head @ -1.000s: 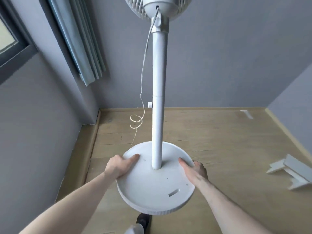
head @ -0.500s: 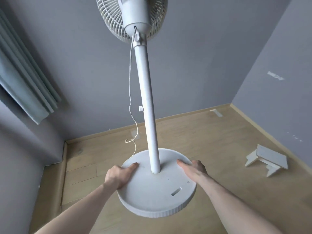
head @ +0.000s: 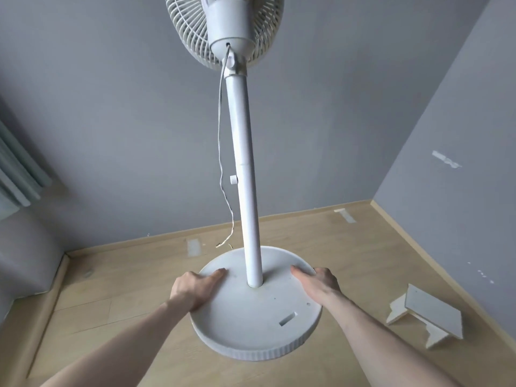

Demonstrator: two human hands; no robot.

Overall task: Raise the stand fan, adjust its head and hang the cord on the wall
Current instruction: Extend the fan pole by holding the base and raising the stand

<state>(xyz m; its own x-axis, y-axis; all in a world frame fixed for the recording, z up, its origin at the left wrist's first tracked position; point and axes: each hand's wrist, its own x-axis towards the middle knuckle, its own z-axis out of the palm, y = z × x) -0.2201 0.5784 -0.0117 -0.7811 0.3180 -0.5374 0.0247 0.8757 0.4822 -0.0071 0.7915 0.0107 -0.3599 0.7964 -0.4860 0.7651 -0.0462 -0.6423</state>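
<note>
Head view: the round white plastic base point(head: 251, 317) of the white stand fan is gripped at its rim by the left hand point(head: 192, 289) and the right hand point(head: 318, 283), thumbs laid on top, fingers curled under. The pole point(head: 245, 169) is upright; the thin white cord point(head: 223, 163) dangles unhung. Head adjustment and cord hanging are judged outstanding. Compared with the earlier frames, more of the grilled head point(head: 223, 29) is seen.
</note>
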